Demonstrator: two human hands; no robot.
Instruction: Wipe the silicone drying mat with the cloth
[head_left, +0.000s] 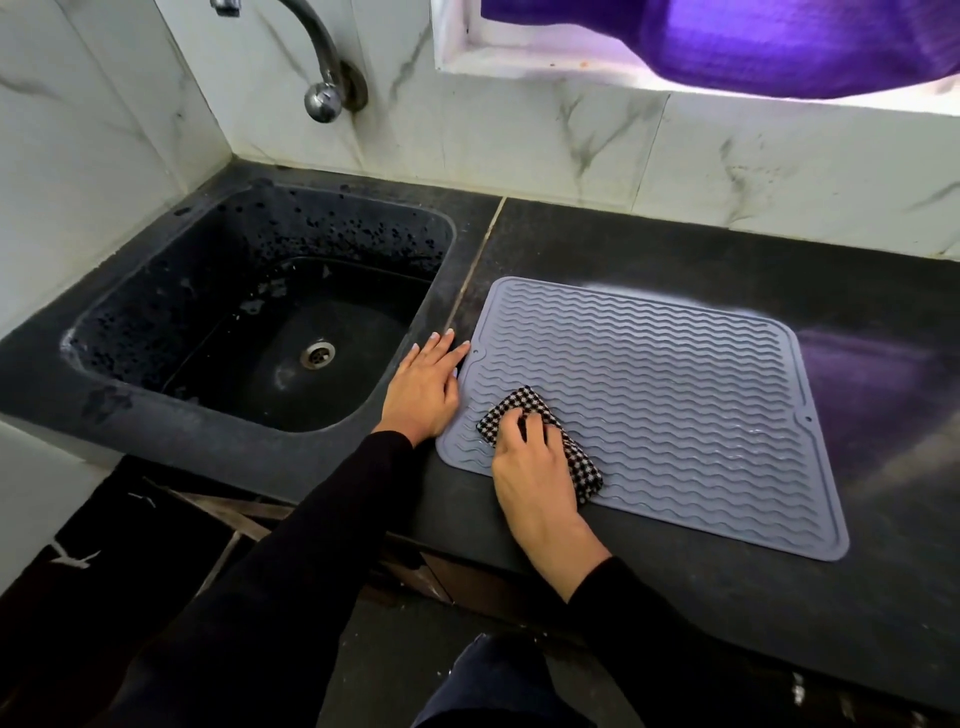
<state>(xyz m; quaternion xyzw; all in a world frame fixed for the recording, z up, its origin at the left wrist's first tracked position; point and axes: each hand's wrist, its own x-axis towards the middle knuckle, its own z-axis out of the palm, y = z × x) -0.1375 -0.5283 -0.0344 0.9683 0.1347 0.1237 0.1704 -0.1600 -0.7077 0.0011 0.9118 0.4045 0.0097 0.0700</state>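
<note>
A grey silicone drying mat (675, 405) with wavy ridges lies flat on the dark counter. A folded black-and-white checked cloth (576, 457) sits on the mat's near left part. My right hand (535, 478) grips the cloth with curled fingers and holds it down on the mat. My left hand (423, 387) lies flat on the counter with straight fingers, touching the mat's left edge.
A black sink (156, 291) with a metal drain is set in the counter left of the mat, under a chrome tap (324, 98). Marble-look wall tiles rise behind. A purple cloth (779, 41) hangs in the window opening. The counter's front edge runs just below the mat.
</note>
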